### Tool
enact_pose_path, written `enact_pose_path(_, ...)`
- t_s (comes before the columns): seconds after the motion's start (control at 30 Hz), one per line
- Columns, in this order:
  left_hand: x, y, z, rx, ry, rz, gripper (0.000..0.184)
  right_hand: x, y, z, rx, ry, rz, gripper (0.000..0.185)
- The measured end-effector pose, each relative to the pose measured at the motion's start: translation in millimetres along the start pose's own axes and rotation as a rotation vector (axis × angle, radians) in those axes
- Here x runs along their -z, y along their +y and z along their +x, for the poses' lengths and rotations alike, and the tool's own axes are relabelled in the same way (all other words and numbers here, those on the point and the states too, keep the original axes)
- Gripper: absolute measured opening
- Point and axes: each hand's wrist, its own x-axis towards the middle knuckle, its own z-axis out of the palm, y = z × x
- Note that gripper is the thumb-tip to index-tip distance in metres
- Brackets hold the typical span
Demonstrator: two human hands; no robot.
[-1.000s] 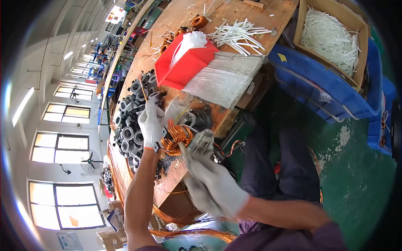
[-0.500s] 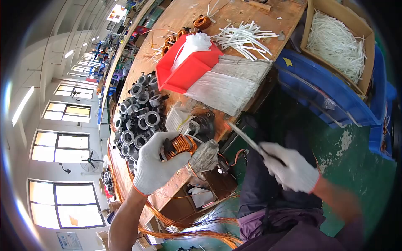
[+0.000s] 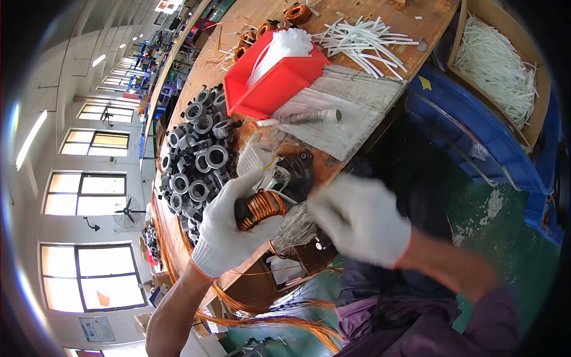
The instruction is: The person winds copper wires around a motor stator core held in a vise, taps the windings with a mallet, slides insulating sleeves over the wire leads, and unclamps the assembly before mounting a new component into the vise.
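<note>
The left hand [image 3: 229, 232], in a white glove, gripped a copper-wound ring [image 3: 262, 208] between its thumb and fingers near the edge of the wooden table [image 3: 199, 65]. The right hand [image 3: 363, 223], also gloved, was blurred by motion just beside the ring, its fingers partly curled; whether it held anything could not be told. A worn grey wrapped bundle [image 3: 294, 229] lay between the two hands, and a black object [image 3: 299, 169] sat just beyond the ring. A heap of grey and black rings [image 3: 196, 154] covered the table beyond the left hand. Farther up stood a red bin [image 3: 267, 89] with white material in it, and a wrapped rod [image 3: 303, 117] lay beside it, partly over a pale sheet [image 3: 357, 113]. White tubes [image 3: 366, 44] lay loose past the bin, while more filled a cardboard box [image 3: 538, 125] above a blue crate [image 3: 476, 137]. Copper wires [image 3: 285, 324] ran below the table's edge
</note>
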Motion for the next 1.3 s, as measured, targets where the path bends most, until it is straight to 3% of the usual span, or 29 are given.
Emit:
enact_pose_path(0.03,0.7,1.9,0.6,0.002,0.001,0.002,0.05,2.3,-23.2,-21.3,-0.234,-0.099,0.145,0.022)
enact_pose_path(0.1,2.1,6.3,2.1,0.027,-0.078,0.037,0.048,-12.7,-43.9,-54.5,-0.428,-0.076,0.362,0.021)
enact_pose_path(0.13,1.3,5.9,2.6,0.022,-0.086,0.043,0.048,-27.5,-44.2,-65.1,-0.384,0.047,0.43,0.022)
enact_pose_path(0.2,-0.1,3.6,1.1,0.036,-0.029,0.06,0.049,-36.1,-53.5,-74.6,-0.42,0.005,0.472,0.028)
enact_pose_path(0.27,1.8,9.0,2.6,0.048,-0.039,0.078,0.047,-67.3,-52.3,-82.8,-0.241,0.016,0.344,0.033)
enact_pose_path(0.3,2.8,12.1,3.4,0.064,-0.051,0.094,0.045,-74.1,-58.9,-83.2,-0.411,-0.119,0.52,0.034)
enact_pose_path(0.33,2.7,16.7,4.1,0.061,-0.048,0.095,0.045,-75.5,-61.1,-78.4,-0.407,-0.118,0.519,0.034)
enact_pose_path(0.4,0.3,25.2,4.1,0.075,-0.023,0.095,0.027,-75.0,-65.6,-66.0,-0.88,-0.419,1.123,0.037)
enact_pose_path(0.43,0.5,26.0,5.3,0.079,-0.023,0.095,0.027,-81.1,-72.6,-68.1,-0.917,-0.254,1.281,0.026)
enact_pose_path(0.5,-0.1,27.7,9.7,0.245,-0.032,0.013,0.017,-77.4,-62.2,-71.5,-0.977,-0.243,1.376,0.021)
enact_pose_path(0.6,-0.7,27.7,14.6,0.243,-0.027,-0.018,0.019,3.8,-52.1,-43.8,-1.121,-0.033,1.591,0.031)
enact_pose_path(0.67,0.3,24.8,16.3,0.235,-0.045,-0.03,0.022,48.1,-62.4,-36.1,-1.048,-0.128,1.315,0.033)
enact_pose_path(0.73,0.6,22.8,14.7,0.252,-0.045,0.07,0.015,49.1,-54.1,-49.5,-1.124,-0.197,1.176,0.036)
enact_pose_path(0.77,-1.3,26.5,15.3,0.242,-0.033,0.061,0.015,38.5,-40.7,-64.1,-0.825,-0.133,0.933,0.035)
enact_pose_path(0.8,-5.2,33.3,15.2,-0.13,0.138,0.404,0.014,37.9,-36.4,-66.9,-0.532,-0.073,0.692,0.034)
enact_pose_path(0.83,-10.5,41.9,14.5,-0.504,0.308,0.743,0.015,54.0,-37.1,-71.1,-0.555,-0.175,0.592,0.027)
enact_pose_path(0.87,-19.6,62.7,9.2,-0.571,0.152,0.639,0.02,64.7,-39.7,-74.1,-0.555,-0.175,0.587,0.027)
enact_pose_path(0.9,-31.6,89.9,0.5,-0.635,-0.002,0.532,0.025,73.1,-42.1,-79.2,-0.419,-0.159,0.354,0.025)
enact_pose_path(0.93,-44.2,111.0,-6.2,-0.535,-0.304,0.614,0.028,81.1,-42.9,-83.8,-0.276,-0.144,0.12,0.023)
enact_pose_path(0.97,-65.2,102.9,-17.9,-0.661,-0.399,0.513,0.025,88.2,-43.1,-89.6,-0.146,-0.122,-0.043,0.019)
enact_pose_path(1.1,-104.0,104.6,-21.7,-0.8,-0.416,0.389,0.018,120.4,-51.6,-111.3,-0.043,-0.332,-0.4,0.018)
enact_pose_path(1.3,-118.2,113.0,-11.5,-0.803,-0.597,0.178,0.016,139.6,-52.7,-126.3,-0.043,-0.338,-0.405,0.015)
